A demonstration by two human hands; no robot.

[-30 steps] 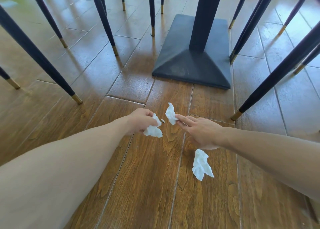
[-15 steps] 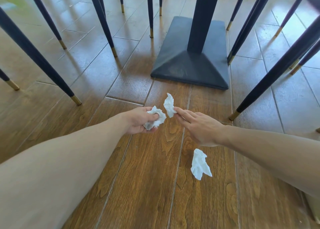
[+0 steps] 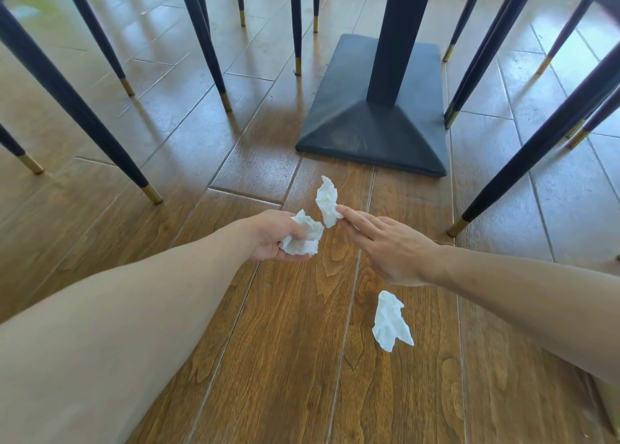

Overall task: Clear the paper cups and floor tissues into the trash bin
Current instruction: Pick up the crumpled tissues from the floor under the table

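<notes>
My left hand (image 3: 271, 235) is closed around a crumpled white tissue (image 3: 305, 235) just above the wooden floor. Right beside it, my right hand (image 3: 392, 245) pinches a second white tissue (image 3: 326, 200) between thumb and fingertips, held upright and almost touching the first. A third crumpled tissue (image 3: 391, 323) lies on the floor below my right wrist. No paper cups or trash bin are in view.
A dark square table base (image 3: 372, 131) with its post stands just beyond the hands. Dark chair legs with gold tips (image 3: 152, 193) ring the area at left, back and right (image 3: 458, 227). Wooden plank floor (image 3: 285, 359) stretches toward me.
My left hand has turned palm up and gathered its tissue into the fist. My right hand has lifted the second tissue slightly and brought it closer to the left hand.
</notes>
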